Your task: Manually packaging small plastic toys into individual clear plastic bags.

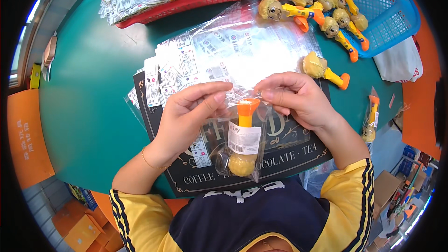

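Observation:
My left hand (196,107) and my right hand (298,98) pinch the two sides of the top of a clear plastic bag (219,158) over the black printed mat. Inside the bag lies a toy figure (245,120), head toward me, with a golden-haired head and a yellow body ending in an orange base. A white label with a barcode (244,139) covers its middle. Beyond my hands spreads a stack of flat clear bags (200,65) with printed cards. One loose toy figure (322,69) rests on the table just past my right hand.
A red basket (186,2) heaped with printed bags stands at the far left. Several more toys fill and overhang a blue basket (396,18) at the far right. One bagged toy (372,119) lies at the right table edge. Orange boxes (30,137) stand beside the green table (88,98).

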`<state>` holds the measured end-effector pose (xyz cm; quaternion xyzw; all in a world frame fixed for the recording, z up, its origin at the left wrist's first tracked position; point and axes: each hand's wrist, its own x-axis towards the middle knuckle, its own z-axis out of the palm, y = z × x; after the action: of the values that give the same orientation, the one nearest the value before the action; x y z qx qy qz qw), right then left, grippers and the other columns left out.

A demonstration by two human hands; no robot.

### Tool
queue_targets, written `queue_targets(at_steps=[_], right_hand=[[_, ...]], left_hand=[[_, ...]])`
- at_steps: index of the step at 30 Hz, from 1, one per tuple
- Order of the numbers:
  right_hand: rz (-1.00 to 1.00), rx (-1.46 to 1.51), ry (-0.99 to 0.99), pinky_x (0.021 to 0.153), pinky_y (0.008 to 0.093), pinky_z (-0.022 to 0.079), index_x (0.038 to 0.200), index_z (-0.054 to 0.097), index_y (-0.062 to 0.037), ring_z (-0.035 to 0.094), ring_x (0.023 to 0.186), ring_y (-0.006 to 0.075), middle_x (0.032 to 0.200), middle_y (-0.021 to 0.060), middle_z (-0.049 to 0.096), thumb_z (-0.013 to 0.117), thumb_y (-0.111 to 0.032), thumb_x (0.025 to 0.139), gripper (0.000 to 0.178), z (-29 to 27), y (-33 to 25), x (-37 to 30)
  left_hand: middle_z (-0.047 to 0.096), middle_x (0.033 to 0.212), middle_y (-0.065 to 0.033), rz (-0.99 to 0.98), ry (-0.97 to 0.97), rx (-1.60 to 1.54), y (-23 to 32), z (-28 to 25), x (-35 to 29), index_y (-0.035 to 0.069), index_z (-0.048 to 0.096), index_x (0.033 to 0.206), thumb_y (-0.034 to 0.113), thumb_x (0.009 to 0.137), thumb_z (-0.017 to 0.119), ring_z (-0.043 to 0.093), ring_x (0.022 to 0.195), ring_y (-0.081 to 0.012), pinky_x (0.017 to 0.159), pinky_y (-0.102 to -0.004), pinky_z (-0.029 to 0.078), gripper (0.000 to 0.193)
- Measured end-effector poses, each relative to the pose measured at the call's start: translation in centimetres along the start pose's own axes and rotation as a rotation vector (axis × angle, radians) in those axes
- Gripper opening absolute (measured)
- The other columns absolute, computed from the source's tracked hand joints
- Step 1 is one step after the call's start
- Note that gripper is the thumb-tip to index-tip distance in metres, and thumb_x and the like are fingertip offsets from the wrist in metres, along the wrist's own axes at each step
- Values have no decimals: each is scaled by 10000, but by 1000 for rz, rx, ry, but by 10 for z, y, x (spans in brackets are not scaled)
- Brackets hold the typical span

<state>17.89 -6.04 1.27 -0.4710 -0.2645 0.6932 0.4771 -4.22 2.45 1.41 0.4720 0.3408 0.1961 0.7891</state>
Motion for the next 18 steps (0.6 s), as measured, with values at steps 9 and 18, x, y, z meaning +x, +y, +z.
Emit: queue_targets(at_steps=[9, 18], right_hand=[[-143, -136, -113, 532, 191, 380, 934, 667, 23, 474, 581, 81, 908, 85, 571, 554, 55, 846, 146, -10, -1, 4], [-299, -238, -245, 560, 204, 401, 847, 682, 8, 505, 628, 86, 884, 69, 570, 514, 85, 832, 186, -17, -1, 6]], left_hand=[[538, 874, -5, -84, -72, -228, -5, -16, 10, 28, 569, 913, 56, 934, 505, 582, 816, -98, 809, -342, 552, 73], [456, 862, 14, -89, -217, -397, -7, -20, 13, 80, 473, 872, 66, 954, 447, 544, 831, -81, 825, -364, 558, 87]])
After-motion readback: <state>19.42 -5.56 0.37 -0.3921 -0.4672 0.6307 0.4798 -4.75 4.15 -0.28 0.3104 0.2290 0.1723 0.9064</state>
